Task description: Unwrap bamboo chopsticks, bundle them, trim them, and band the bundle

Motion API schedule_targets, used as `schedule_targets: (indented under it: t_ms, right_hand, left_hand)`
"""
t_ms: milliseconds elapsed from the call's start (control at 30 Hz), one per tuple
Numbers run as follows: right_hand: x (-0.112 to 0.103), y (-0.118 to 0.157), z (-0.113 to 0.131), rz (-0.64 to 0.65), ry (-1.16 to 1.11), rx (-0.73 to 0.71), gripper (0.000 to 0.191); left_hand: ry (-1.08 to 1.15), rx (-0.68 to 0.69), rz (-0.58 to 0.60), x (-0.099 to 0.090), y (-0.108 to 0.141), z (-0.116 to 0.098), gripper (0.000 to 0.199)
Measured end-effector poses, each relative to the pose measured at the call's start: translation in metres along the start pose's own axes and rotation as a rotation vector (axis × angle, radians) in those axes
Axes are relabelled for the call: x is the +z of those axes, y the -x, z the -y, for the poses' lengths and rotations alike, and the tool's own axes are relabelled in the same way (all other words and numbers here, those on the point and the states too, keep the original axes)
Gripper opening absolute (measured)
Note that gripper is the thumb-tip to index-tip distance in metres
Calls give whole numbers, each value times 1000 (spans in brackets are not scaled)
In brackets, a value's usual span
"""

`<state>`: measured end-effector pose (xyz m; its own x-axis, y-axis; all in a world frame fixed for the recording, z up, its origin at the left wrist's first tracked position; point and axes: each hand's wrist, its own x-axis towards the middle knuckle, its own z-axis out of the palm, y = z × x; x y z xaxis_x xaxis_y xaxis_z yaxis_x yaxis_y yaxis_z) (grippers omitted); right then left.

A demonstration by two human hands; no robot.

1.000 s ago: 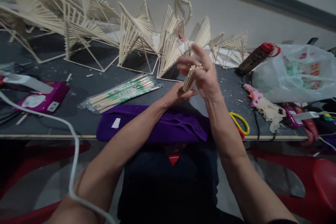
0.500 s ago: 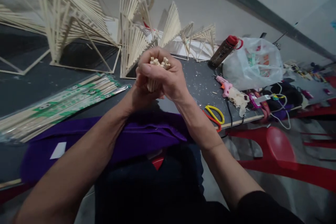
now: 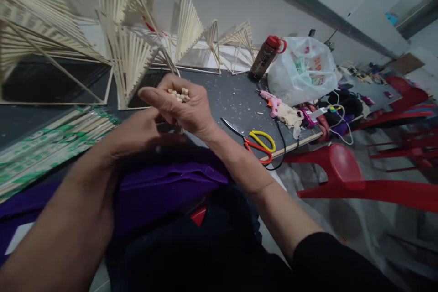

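Observation:
A bundle of thin wooden sticks stands in my right hand, cut ends facing up. The fingers wrap round it and the thumb points left across the front. My left hand is just below and to the left, against the right one; its fingers are hidden behind it. Left of the hands, clear packets of wooden sticks with green print lie on the dark table. Scissors with one yellow and one red-orange handle lie to the right of my right wrist.
Fan-shaped stick models line the wall side. A brown bottle with a red lid, a white plastic bag and a pink glue gun stand or lie at right. Purple cloth covers the near edge. Red chairs are beside the table.
The view has swung right, so the table things appear further left. My left hand has slid lower beneath the right, which keeps hold of the sticks. The scissors' blades now show.

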<state>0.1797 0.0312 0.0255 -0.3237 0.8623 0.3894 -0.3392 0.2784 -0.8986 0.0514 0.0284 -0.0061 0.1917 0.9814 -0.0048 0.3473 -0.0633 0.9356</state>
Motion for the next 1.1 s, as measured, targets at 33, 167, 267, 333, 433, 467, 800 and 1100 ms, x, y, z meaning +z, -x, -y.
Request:
schedule_targets:
  t_ms: [33, 167, 267, 333, 433, 467, 800, 1100]
  right_hand:
    - [-4, 0, -4, -36, 27, 21, 43]
    - [-15, 1, -10, -167, 64, 20, 41]
    - [-20, 3, -12, -175, 86, -18, 38]
    - [-24, 1, -14, -170, 115, 6, 39]
    - [-28, -7, -14, -271, 44, 42, 43]
    - [-29, -10, -13, -299, -39, 55, 46]
    - [-8, -19, -16, -38, -434, 424, 46]
    - [-32, -26, -20, -3, -415, 382, 60]
  left_hand:
    - [-7, 14, 46, -5, 0, 0, 55]
    - [135, 71, 88, -16, -3, 3, 69]
    - [199, 84, 76, -10, -4, 7, 68]
    - [219, 66, 88, -3, -2, 8, 64]
    - [265, 21, 68, 6, 2, 6, 63]
    - [306, 15, 53, 8, 4, 6, 60]
    - [627, -192, 498, 8, 14, 12, 44]
    - [886, -198, 435, 31, 13, 10, 36]
